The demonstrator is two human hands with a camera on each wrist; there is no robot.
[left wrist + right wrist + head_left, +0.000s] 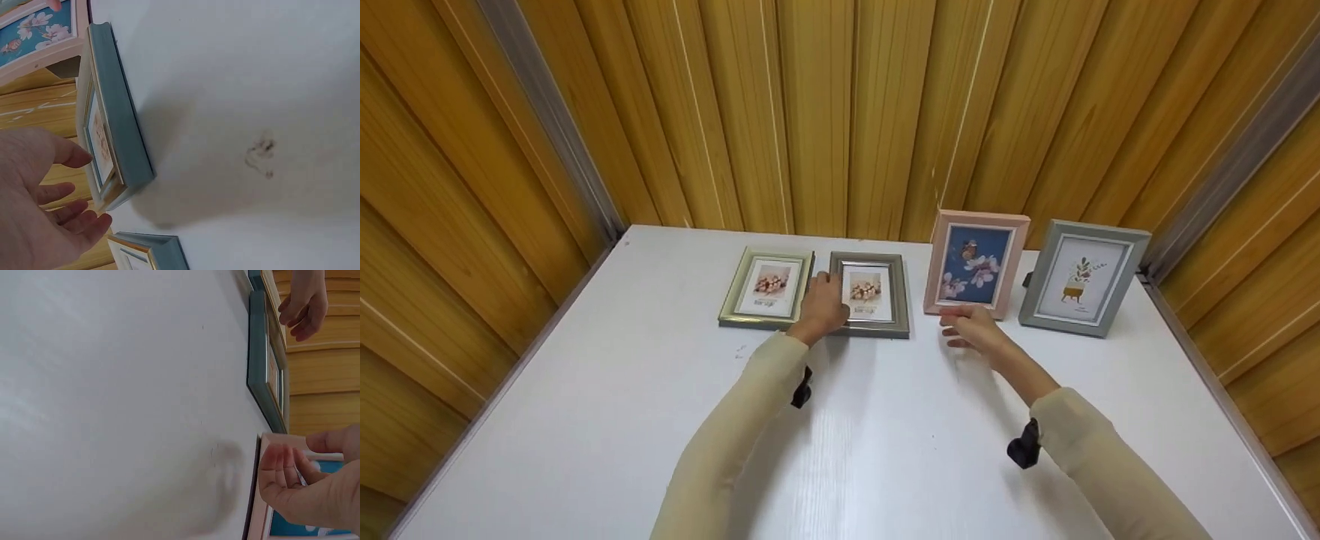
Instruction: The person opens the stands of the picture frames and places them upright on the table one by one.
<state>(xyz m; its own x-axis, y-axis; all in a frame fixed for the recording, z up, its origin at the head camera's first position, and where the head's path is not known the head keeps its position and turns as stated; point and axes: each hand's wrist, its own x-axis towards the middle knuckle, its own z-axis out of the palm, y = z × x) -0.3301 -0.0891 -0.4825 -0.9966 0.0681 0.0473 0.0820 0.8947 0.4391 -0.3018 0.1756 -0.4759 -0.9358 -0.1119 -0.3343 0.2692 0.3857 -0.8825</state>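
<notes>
Near the left edge of a grey-brown picture frame (877, 292) lying flat on the table, my left hand (823, 306) hovers with bent, loose fingers. The left wrist view shows a gap between the thumb and the other fingers of this hand (42, 197), right beside that frame (121, 112). My right hand (973, 328) is at the lower edge of a pink picture frame (979, 262) that stands upright with a blossom picture. In the right wrist view, the fingers of this hand (309, 489) are loosely curved in front of the pink frame, gripping nothing.
Left of the grey-brown frame lies a pale gold picture frame (767, 289). A grey-green picture frame (1084, 277) with a plant picture stands at the right. All are on a white table (870, 450) against yellow wood-look panels (810, 112).
</notes>
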